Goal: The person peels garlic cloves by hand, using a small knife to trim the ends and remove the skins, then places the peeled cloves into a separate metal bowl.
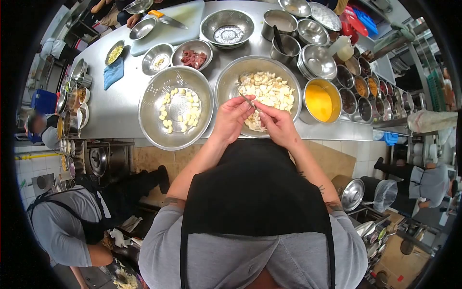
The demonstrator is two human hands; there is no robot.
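My left hand [230, 119] and my right hand [277, 124] meet over the near part of a wide steel bowl [224, 79] full of garlic cloves [269, 89], many with pale skin on. Both hands are closed, fingertips pinched close together. Between them shows a thin, greyish, blade-like piece [247, 101], its end running into my right fingers. Whatever else is pinched in my left fingers is hidden. To the left, a perforated steel colander [150, 98] holds peeled garlic cloves [191, 115] scattered over its bottom.
A pot of yellow liquid [319, 103] stands right of the bowl. Behind are a bowl of red meat pieces [194, 59], an empty colander [227, 29], stacked bowls [318, 62] and a knife [168, 20] on a cutting board [192, 12]. A co-worker [72, 216] bends at lower left.
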